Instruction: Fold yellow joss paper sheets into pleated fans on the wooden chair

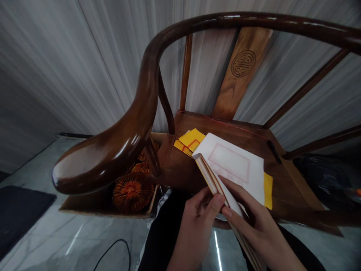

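- A dark polished wooden armchair [96, 158] with a curved rail and a carved splat [242, 64] stands before a pleated grey curtain [56, 75], on a pale marble floor [56, 241] with a black mat [19, 214] and a thin black cable [113, 252].
- A cardboard tray [104, 212] beside the chair holds orange paper rosettes [131, 192].
- A bundle of paper sheets [217, 184] sits between the left hand [194, 229] and right hand [259, 218], just above the chair's seat [180, 169].
- Both hands' fingers [234, 192] are clamped on the bundle, pinching it from either side.
- The bundle is fanned, with yellow-edged sheets.
- A white sheet [231, 165] printed with a red rectangle lies on the seat, near yellow papers [191, 139].
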Demonstrator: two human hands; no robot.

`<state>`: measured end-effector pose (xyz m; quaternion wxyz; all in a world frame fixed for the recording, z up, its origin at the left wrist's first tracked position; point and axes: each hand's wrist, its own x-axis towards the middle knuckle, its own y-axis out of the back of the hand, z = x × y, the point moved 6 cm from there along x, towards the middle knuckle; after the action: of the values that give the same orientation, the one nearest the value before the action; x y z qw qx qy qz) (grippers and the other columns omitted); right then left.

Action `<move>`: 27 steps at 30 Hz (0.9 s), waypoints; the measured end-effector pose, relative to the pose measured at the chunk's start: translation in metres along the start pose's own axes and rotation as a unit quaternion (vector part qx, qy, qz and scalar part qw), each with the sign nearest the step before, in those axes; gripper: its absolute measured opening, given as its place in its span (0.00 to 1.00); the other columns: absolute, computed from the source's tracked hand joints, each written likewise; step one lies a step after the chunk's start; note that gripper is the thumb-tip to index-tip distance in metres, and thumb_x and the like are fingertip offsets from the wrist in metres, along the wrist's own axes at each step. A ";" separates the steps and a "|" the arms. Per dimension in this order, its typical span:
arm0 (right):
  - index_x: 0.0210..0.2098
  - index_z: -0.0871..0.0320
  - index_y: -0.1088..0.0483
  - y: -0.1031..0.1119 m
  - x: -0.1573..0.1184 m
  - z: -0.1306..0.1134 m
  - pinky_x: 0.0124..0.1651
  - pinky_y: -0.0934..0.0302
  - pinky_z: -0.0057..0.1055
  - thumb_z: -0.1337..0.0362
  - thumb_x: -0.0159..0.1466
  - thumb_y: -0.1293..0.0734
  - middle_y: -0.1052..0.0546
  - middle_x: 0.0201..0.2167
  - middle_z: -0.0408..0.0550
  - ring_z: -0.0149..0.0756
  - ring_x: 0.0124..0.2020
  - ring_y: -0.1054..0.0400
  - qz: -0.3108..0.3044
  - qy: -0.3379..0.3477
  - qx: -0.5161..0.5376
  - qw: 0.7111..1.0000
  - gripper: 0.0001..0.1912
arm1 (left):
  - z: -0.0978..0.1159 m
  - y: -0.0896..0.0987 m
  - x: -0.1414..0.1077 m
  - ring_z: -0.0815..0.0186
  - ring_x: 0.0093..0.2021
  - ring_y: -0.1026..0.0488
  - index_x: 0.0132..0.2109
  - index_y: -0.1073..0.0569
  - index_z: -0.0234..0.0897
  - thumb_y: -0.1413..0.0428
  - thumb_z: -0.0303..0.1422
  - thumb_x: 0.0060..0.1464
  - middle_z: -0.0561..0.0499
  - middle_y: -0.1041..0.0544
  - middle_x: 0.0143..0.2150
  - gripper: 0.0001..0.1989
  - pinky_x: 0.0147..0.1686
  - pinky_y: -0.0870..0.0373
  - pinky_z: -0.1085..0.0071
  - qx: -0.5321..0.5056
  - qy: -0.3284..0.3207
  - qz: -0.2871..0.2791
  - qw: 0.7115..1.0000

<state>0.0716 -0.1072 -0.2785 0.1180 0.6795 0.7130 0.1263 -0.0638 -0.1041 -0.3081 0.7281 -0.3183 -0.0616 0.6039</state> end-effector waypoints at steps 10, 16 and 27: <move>0.68 0.46 0.32 0.003 0.001 0.004 0.73 0.43 0.52 0.52 0.67 0.28 0.31 0.70 0.50 0.49 0.70 0.36 -0.020 0.008 -0.002 1.000 0.30 | 0.003 0.000 0.000 0.60 0.42 0.19 0.56 0.19 0.36 0.37 0.48 0.60 0.42 0.17 0.50 0.24 0.35 0.18 0.71 0.004 -0.005 -0.004 1.000; 0.68 0.47 0.33 0.004 0.002 0.005 0.72 0.41 0.51 0.54 0.68 0.29 0.30 0.69 0.51 0.49 0.69 0.35 -0.023 0.019 -0.011 0.999 0.30 | 0.004 -0.003 0.001 0.60 0.43 0.19 0.56 0.20 0.36 0.38 0.47 0.62 0.42 0.17 0.50 0.23 0.36 0.18 0.70 -0.001 -0.013 -0.020 1.000; 0.66 0.45 0.31 0.001 0.001 0.002 0.73 0.42 0.54 0.52 0.67 0.28 0.29 0.68 0.49 0.49 0.68 0.33 -0.003 0.008 -0.001 1.000 0.29 | 0.006 -0.003 0.001 0.60 0.43 0.19 0.55 0.19 0.35 0.39 0.46 0.63 0.41 0.18 0.50 0.22 0.35 0.18 0.72 0.004 -0.014 -0.021 1.000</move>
<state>0.0733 -0.1060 -0.2801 0.1130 0.6765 0.7157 0.1318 -0.0639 -0.1012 -0.3025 0.7407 -0.3055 -0.0762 0.5935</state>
